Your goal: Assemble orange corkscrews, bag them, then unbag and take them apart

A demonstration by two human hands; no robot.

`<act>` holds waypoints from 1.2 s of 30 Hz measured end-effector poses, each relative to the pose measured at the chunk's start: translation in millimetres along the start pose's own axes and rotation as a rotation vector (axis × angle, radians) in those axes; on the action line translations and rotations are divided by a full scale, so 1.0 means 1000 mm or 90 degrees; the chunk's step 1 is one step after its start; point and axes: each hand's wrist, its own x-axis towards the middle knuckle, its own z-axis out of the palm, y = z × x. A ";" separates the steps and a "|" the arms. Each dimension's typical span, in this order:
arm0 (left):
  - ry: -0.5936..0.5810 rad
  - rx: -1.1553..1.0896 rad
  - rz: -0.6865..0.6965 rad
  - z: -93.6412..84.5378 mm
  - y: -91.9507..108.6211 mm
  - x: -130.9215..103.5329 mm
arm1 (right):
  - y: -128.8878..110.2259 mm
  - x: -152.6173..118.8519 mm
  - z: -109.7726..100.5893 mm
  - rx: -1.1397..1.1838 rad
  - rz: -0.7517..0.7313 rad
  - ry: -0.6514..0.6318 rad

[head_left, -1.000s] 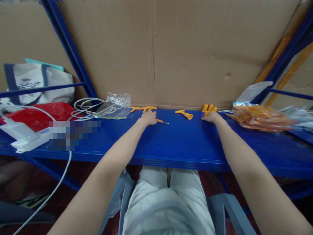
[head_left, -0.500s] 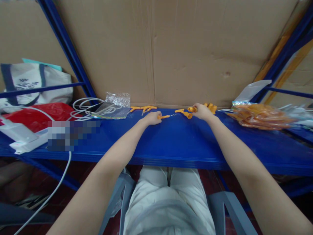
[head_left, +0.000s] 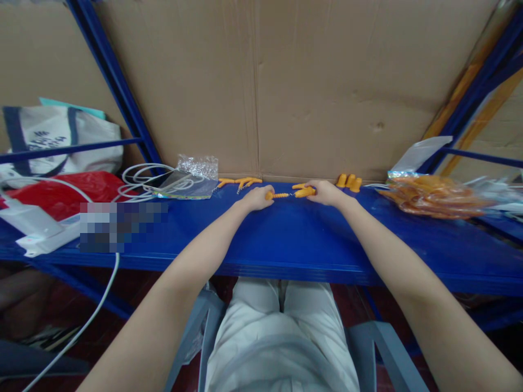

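My left hand (head_left: 260,199) is closed on an orange corkscrew-like tool (head_left: 281,195) with a ribbed shaft and a thin metal spiral tip pointing right. My right hand (head_left: 324,193) grips an orange hollow cap (head_left: 304,192), whose narrow end meets or nearly meets the spiral tip; I cannot tell whether they touch. Just behind it lies another orange piece (head_left: 298,186), partly covered. Three orange caps (head_left: 348,182) stand upright at the back, right of my right hand. More orange pieces with metal spirals (head_left: 245,181) lie behind my left hand.
The blue shelf (head_left: 286,239) backs onto a cardboard wall (head_left: 306,98). At left are a clear plastic bag (head_left: 188,182), white cable (head_left: 141,174), power strip (head_left: 49,234), red bag (head_left: 69,190) and canvas bag (head_left: 90,136). A bag of orange parts (head_left: 441,196) lies right.
My right hand has moved left from the caps at the back and brought a cap to the spiral tip. My left hand has shifted slightly right with its tool.
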 end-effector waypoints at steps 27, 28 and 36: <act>0.069 0.019 0.036 -0.001 0.007 -0.005 | -0.027 -0.007 -0.012 0.465 0.213 -0.123; 0.073 0.023 0.039 -0.001 0.007 -0.005 | -0.029 -0.007 -0.011 0.473 0.236 -0.132; 0.066 0.050 0.032 -0.002 0.010 -0.006 | -0.030 -0.008 -0.009 0.530 0.335 -0.232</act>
